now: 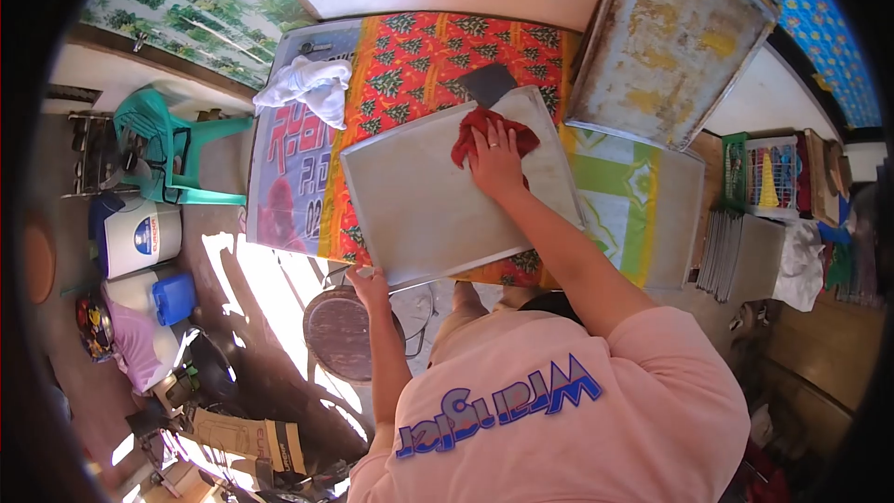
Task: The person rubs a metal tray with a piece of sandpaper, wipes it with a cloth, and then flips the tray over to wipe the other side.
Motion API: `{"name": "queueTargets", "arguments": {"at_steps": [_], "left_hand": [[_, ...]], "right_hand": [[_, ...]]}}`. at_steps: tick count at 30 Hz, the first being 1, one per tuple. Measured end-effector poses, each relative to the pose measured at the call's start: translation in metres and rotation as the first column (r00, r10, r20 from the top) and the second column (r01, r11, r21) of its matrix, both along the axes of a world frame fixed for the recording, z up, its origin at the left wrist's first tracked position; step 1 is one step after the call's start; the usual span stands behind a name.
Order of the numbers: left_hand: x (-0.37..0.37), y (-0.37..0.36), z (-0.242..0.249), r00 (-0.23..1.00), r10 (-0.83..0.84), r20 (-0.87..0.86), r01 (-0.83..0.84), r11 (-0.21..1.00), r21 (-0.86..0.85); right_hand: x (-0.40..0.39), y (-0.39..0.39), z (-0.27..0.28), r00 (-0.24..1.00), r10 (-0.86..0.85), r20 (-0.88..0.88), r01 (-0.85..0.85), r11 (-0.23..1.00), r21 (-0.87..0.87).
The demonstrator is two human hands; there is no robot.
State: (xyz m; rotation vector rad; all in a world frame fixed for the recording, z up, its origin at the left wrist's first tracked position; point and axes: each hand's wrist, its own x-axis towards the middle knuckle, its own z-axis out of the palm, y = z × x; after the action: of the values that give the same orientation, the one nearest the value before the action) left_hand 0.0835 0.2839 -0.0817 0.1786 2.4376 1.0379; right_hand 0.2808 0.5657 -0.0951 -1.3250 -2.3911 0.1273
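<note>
A shallow metal tray (424, 196) lies at an angle on the table, over a red cloth cover printed with trees (410, 51). On the tray's upper right part, my right hand (496, 163) presses a red cloth (523, 138) flat, its fingers spread over it. My left hand (369, 287) is at the tray's near left corner, with its fingers closed on the edge. A dark grey square piece (487, 85) lies just beyond the tray's far edge. To the left, a crumpled white cloth (312, 88) rests on the table.
Large stained metal trays (666, 47) lean at the table's back right. A green plastic chair (177, 149) stands at left, and a round brown stool (346, 335) is below the near edge. Baskets (768, 172) and stacked racks (719, 256) are at right.
</note>
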Motion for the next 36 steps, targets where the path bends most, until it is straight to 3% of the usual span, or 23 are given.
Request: {"name": "queueTargets", "arguments": {"at_steps": [11,14,18,19,21,22,24,26,29,32,36], "left_hand": [[0.004,0.007,0.009,0.999,0.021,-0.042,-0.021,1.000,-0.012],[0.009,0.012,0.022,0.997,0.021,-0.072,-0.025,0.998,-0.054],[-0.003,0.002,0.004,0.998,-0.041,0.049,0.037,0.996,0.086],[-0.008,-0.002,-0.004,0.996,-0.053,0.075,0.047,0.996,0.079],[-0.012,-0.004,-0.012,0.994,-0.070,0.084,0.066,0.997,0.045],[-0.012,-0.001,-0.010,0.995,-0.075,0.065,0.074,0.997,0.022],[-0.012,0.002,-0.012,0.994,-0.083,0.066,0.081,0.996,0.032],[-0.023,-0.007,-0.025,0.991,-0.094,0.098,0.086,0.993,0.087],[-0.031,-0.017,-0.026,0.976,-0.197,0.087,0.193,0.980,0.057],[-0.018,-0.008,0.027,0.930,-0.058,0.362,0.071,0.997,-0.024],[-0.009,-0.015,0.044,0.842,-0.026,0.540,0.027,1.000,0.005]], "right_hand": [[0.119,-0.024,0.002,0.983,-0.165,0.086,0.163,0.986,0.031],[0.153,-0.033,0.006,0.954,-0.200,0.224,0.215,0.976,-0.045],[0.164,-0.043,0.055,0.882,-0.237,0.408,0.345,0.914,-0.214],[0.158,-0.048,0.063,0.934,-0.193,0.301,0.251,0.953,-0.167],[0.133,-0.065,0.078,0.964,0.004,0.265,0.065,0.966,-0.251],[0.122,-0.077,0.076,0.969,0.145,0.200,-0.101,0.971,-0.217],[0.118,-0.094,0.050,0.877,0.481,0.018,-0.478,0.875,-0.080],[0.134,-0.106,0.037,0.789,0.610,0.074,-0.585,0.783,-0.212],[0.155,-0.081,0.061,0.850,0.405,0.336,-0.265,0.882,-0.391],[0.139,-0.060,0.100,0.935,0.324,0.143,-0.243,0.882,-0.405],[0.073,-0.044,0.115,0.909,0.397,-0.129,-0.410,0.788,-0.459]]}}
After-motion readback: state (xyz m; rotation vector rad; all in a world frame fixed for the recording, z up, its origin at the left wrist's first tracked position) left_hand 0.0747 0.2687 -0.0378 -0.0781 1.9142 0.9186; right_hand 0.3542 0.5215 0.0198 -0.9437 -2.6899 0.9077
